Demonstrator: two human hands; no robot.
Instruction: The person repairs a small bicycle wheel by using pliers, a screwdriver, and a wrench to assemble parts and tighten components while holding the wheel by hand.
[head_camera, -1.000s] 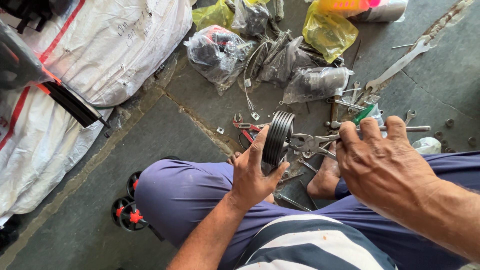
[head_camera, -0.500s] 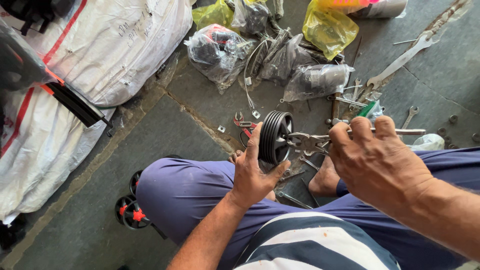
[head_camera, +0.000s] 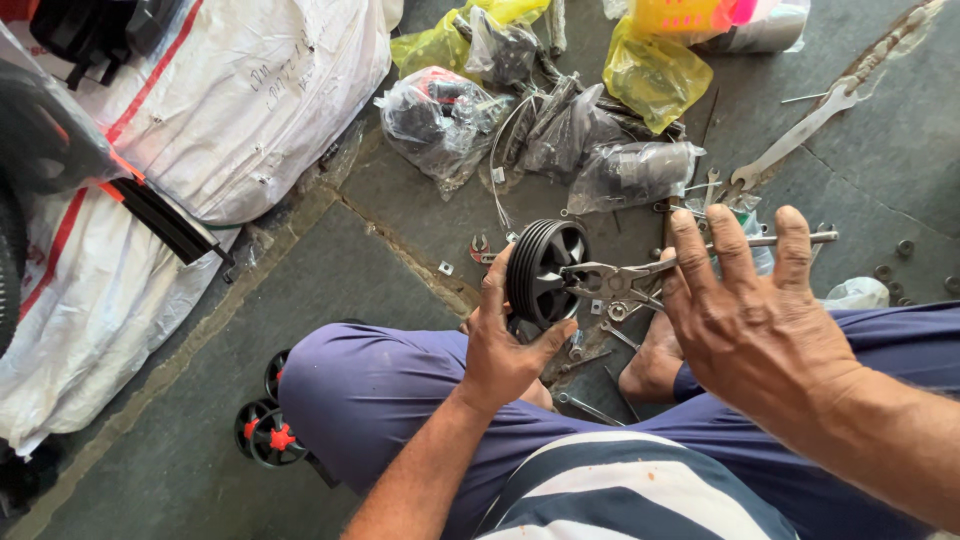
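Note:
My left hand (head_camera: 505, 345) grips a small black spoked wheel (head_camera: 545, 270) by its rim and holds it upright above my knee. Metal pliers (head_camera: 615, 282) reach into the wheel's hub from the right. My right hand (head_camera: 750, 310) holds the pliers' handles, fingers spread over them. Both hands are over my lap, above purple trousers.
Plastic bags of parts (head_camera: 440, 115) and yellow bags (head_camera: 650, 70) lie on the stone floor ahead. A long spanner (head_camera: 810, 125), nuts and small tools are scattered at right. A white sack (head_camera: 200, 110) fills the left. Small black-and-red wheels (head_camera: 265, 430) sit by my left thigh.
The wheel has been turned so its spoked face shows more. My right hand has lifted slightly, and its fingers have opened out over the pliers.

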